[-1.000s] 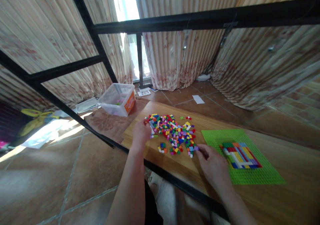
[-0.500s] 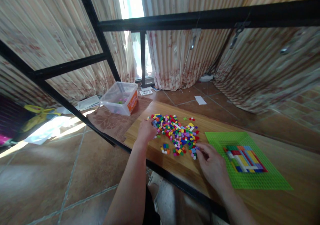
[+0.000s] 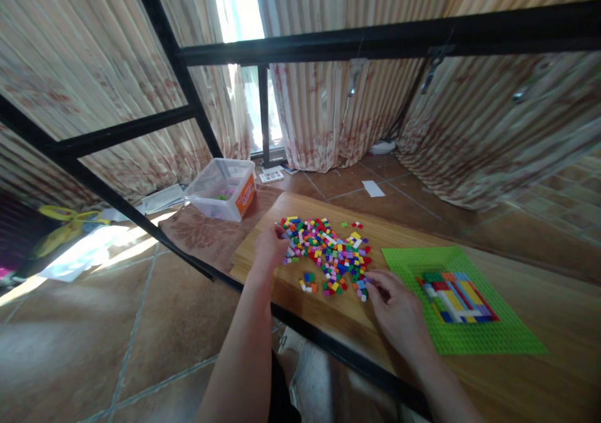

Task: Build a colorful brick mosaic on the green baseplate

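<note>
A loose pile of small multicoloured toy building bricks (image 3: 323,244) is spread over the wooden tabletop (image 3: 300,207). At the pile's left edge, my left hand (image 3: 271,248) has its fingers bent inward among the bricks; whatever is between them is hidden. My right hand (image 3: 399,304) rests by the lower right corner of the pile, thumb and forefinger curled together beside a few blue and white bricks. What it pinches is too small to make out. To its right lies a green baseplate (image 3: 451,257), carrying a low rectangular build of bricks (image 3: 457,298) in many colours.
A clear plastic tub (image 3: 220,188) with an orange label stands on a brown mat (image 3: 201,229) beyond the table's left end. Black metal bars (image 3: 328,49) cross in front of patterned curtains (image 3: 319,110). White paper (image 3: 373,188) lies on the tiled floor.
The whole view has shifted slightly. My left hand has drawn a little toward the left edge of the pile, and my right hand stays nearly in place.
</note>
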{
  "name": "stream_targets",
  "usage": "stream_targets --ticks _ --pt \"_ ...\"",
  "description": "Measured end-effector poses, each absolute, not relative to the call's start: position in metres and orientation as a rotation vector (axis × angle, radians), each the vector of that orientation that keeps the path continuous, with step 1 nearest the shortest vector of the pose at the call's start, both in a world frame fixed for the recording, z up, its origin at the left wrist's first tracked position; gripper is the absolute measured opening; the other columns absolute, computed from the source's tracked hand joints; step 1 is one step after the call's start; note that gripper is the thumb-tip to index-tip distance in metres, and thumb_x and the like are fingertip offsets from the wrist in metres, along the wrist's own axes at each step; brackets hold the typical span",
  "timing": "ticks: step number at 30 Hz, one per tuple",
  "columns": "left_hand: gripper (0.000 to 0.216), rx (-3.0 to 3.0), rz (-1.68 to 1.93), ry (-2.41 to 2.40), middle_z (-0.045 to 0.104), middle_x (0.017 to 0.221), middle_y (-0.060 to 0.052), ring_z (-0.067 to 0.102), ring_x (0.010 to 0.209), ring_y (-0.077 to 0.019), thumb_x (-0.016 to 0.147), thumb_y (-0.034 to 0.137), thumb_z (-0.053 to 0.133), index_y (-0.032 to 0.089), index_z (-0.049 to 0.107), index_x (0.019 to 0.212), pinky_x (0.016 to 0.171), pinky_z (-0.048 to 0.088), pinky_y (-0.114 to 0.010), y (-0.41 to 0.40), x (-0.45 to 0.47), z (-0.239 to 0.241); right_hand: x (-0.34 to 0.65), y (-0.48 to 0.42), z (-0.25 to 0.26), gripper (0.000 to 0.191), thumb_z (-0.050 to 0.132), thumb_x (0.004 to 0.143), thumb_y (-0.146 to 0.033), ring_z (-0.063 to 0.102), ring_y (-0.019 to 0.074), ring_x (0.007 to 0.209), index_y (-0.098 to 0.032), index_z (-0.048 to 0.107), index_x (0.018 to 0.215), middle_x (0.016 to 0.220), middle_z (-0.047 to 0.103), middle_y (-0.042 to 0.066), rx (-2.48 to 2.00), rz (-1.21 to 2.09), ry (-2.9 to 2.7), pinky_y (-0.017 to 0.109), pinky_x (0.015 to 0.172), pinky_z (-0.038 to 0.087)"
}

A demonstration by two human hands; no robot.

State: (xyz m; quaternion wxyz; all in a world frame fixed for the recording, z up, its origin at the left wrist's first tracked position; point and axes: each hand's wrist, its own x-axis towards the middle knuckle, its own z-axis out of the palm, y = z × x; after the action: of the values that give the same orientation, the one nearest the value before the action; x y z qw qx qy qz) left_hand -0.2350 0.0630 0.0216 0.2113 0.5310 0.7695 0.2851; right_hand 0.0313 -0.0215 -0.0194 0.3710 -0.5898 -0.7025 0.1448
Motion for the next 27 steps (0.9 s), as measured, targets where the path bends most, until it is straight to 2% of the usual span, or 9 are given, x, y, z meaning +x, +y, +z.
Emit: stream_targets --ticks 6,9,14,18,23,25,27 --pt "0.008 1.391 1.112 1.877 0.069 0.073 -0.003 0.063 0.069 -0.0149 0.072 0.018 0.063 0.015 0.065 0.078 0.064 0.046 -0.024 0.062 -0.246 0.026 0.032 -0.021 -0.016 0.024 0.049 0.091 -0.032 0.066 0.0230 0.098 -0.019 0.069 0.098 0.106 0.071 0.010 -1.489 0.410 -1.745 0.039 0.088 0.052" --pt "0.008 1.318 1.233 1.643 0.067 0.071 -0.001 0.061 0.066 -0.0132 0.072 0.020 0.064 0.015 0.065 0.078 0.063 0.046 -0.023 0.057 -0.242 0.033 0.030 -0.022 -0.011 0.025 0.052 0.090 -0.035 0.067 0.0224 0.093 -0.019 0.069 0.098 0.104 0.071 0.010 -1.480 0.420 -1.671 0.038 0.083 0.053" --pt "0.010 1.360 1.116 1.260 0.067 0.071 0.001 0.060 0.062 -0.0111 0.070 0.021 0.069 0.016 0.067 0.079 0.062 0.047 -0.022 0.041 -0.198 0.044 0.018 -0.029 0.004 0.029 0.055 0.090 -0.041 0.066 0.0193 0.077 -0.019 0.070 0.102 0.094 0.072 0.008 -1.430 0.593 -1.554 0.033 0.071 0.053" --pt "0.007 1.481 0.954 1.029 0.069 0.073 -0.001 0.062 0.067 -0.0117 0.073 0.014 0.065 0.016 0.069 0.078 0.064 0.048 -0.022 0.025 -0.147 0.041 0.013 -0.033 0.007 0.032 0.057 0.089 -0.043 0.067 0.0200 0.078 -0.020 0.069 0.108 0.091 0.074 0.007 -1.346 0.816 -1.506 0.033 0.072 0.054" --pt "0.009 1.601 1.009 1.135 0.073 0.081 -0.002 0.066 0.075 -0.0152 0.082 0.020 0.061 0.018 0.070 0.083 0.073 0.051 -0.026 0.031 -0.126 0.032 0.019 -0.029 0.005 0.029 0.059 0.086 -0.040 0.067 0.0198 0.072 -0.019 0.071 0.103 0.082 0.074 0.006 -1.293 0.941 -1.345 0.033 0.070 0.055" --pt "0.016 1.729 1.062 1.353 0.074 0.093 -0.005 0.067 0.086 -0.0181 0.087 0.021 0.056 0.018 0.070 0.094 0.083 0.052 -0.030 0.048 -0.134 0.031 0.024 -0.029 0.006 0.028 0.060 0.086 -0.039 0.069 0.0210 0.077 -0.019 0.072 0.102 0.087 0.076 0.007 -1.307 0.923 -1.314 0.035 0.074 0.055" --pt "0.024 1.883 1.089 1.714 0.071 0.111 -0.011 0.063 0.108 -0.0235 0.087 0.018 0.055 0.017 0.068 0.106 0.101 0.045 -0.036 0.067 -0.146 0.029 0.028 -0.030 0.008 0.029 0.062 0.086 -0.040 0.069 0.0218 0.081 -0.019 0.072 0.102 0.092 0.076 0.008 -1.333 0.889 -1.297 0.037 0.078 0.055"
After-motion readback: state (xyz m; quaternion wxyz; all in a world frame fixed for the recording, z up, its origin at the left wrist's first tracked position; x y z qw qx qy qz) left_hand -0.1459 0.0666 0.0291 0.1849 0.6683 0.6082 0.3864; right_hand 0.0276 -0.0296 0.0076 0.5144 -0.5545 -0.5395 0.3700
